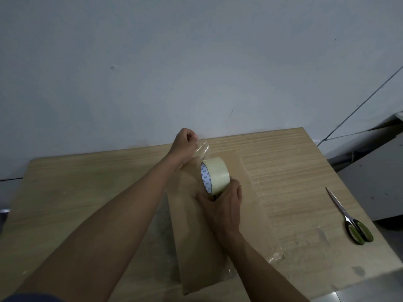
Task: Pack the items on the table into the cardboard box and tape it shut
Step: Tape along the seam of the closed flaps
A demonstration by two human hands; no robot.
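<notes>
Box (196,232) closed, lower centre of frame. Right hand (224,205) curled round roll (214,175) above box. Left hand (185,141) pinches strip (202,149), frame centre. Risk: slack strip folds onto itself, or lands crooked. Scissors (353,221) lower right, both hands busy.

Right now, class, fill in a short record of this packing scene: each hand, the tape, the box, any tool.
left hand: pinches the free tape end above the roll
right hand: grips the tape roll
cardboard box: closed, on the table under both hands
scissors: on the table, right of the box, untouched
</notes>
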